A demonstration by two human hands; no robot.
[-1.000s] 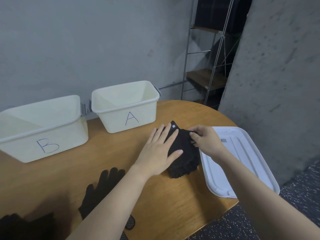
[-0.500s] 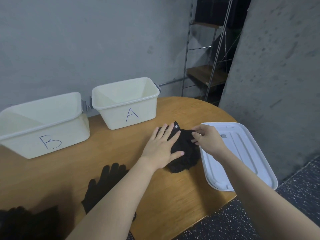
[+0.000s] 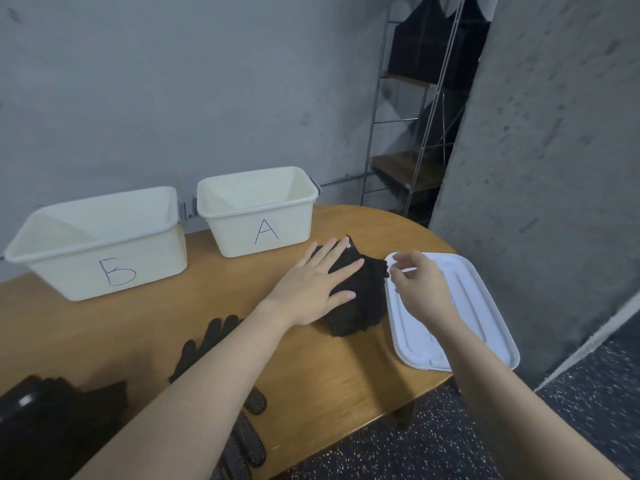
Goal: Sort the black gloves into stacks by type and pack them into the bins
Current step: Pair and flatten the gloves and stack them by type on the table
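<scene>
My left hand lies flat, fingers straight, pressing the black glove stack onto the wooden table, just in front of bin A. Right hand hovers over the white lid w/ fingers loosely curled, gripping nothing I can see. Bin A and bin B both show bare insides. Dotted gloves lie nearer me; dark pile at bottom left, prob. more gloves, too blurry to say.
</scene>
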